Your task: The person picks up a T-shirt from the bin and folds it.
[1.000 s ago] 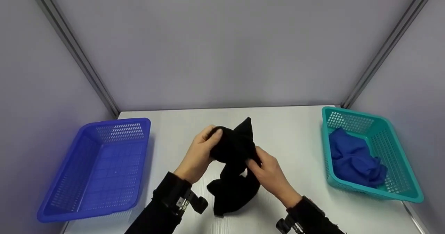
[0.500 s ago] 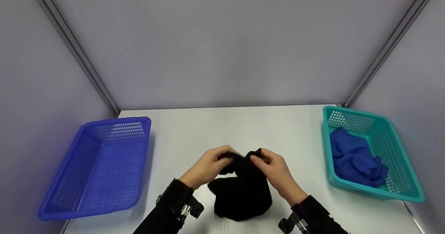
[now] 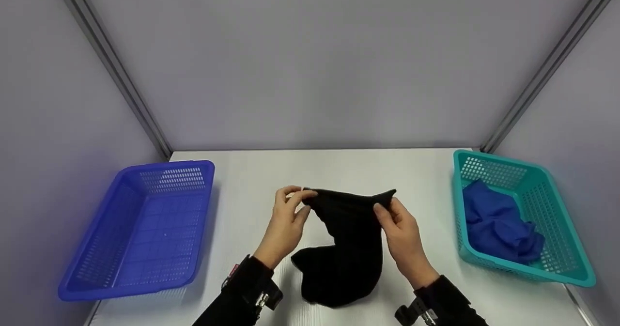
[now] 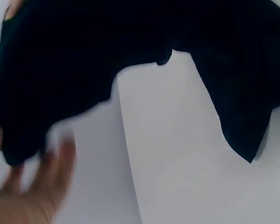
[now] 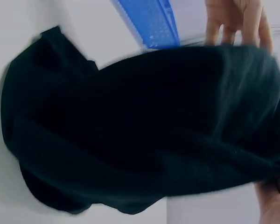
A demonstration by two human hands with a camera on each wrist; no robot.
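Observation:
A limp piece of black cloth (image 3: pixel 353 239) hangs between my two hands, its top edge spread and its lower part bunched on the white table. My left hand (image 3: pixel 283 229) pinches the top left corner with its fingertips. At the top right, my right hand (image 3: pixel 406 241) grips the other corner, thumb in front and fingers behind. In the left wrist view the left hand (image 4: pixel 32 200) is blurred at the cloth's end. The right wrist view has the dark fabric (image 5: pixel 144 126) filling most of the picture, with the left hand's fingers (image 5: pixel 238 23) behind its edge.
A blue plastic basket (image 3: pixel 197 248) stands on the left of the table (image 3: pixel 252 171). On the right, a teal basket (image 3: pixel 562 214) contains a crumpled blue cloth (image 3: pixel 501 226). Grey panels (image 3: pixel 315 64) enclose the back and sides.
The cloth's bunched upper part has been drawn out into a wide edge. My hands have moved apart since half a second ago, the left slightly up and the right further right.

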